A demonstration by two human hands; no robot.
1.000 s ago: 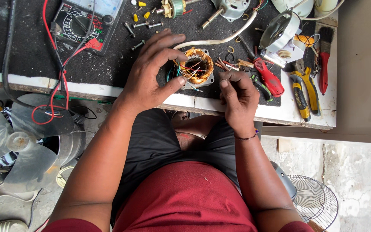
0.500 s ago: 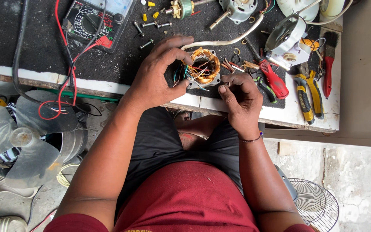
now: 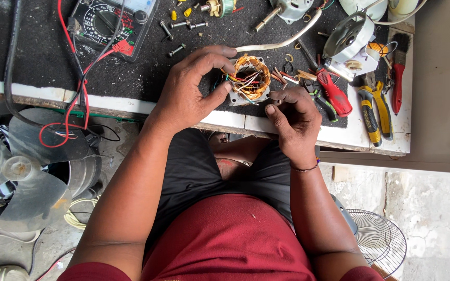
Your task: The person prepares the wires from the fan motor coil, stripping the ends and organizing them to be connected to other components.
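Note:
A fan motor stator [image 3: 250,78] with copper windings and coloured wires lies on the black mat of the workbench. My left hand [image 3: 191,91] grips its left side, thumb and fingers around the frame. My right hand [image 3: 294,122] sits just right of it, fingertips pinching thin wires that come out of the stator. A red-handled screwdriver [image 3: 332,91] lies right beside the right hand.
A multimeter [image 3: 113,23] with red and black leads lies at the far left of the bench [image 3: 48,93]. Screws, a motor housing [image 3: 347,44], yellow-handled pliers [image 3: 371,114] and a red brush [image 3: 398,78] sit around. Fan blades [image 3: 22,171] and a wire fan guard [image 3: 378,239] rest on the floor.
The view has shifted slightly. My left hand stays on the stator; my right hand's fingers have moved a little closer to the wires.

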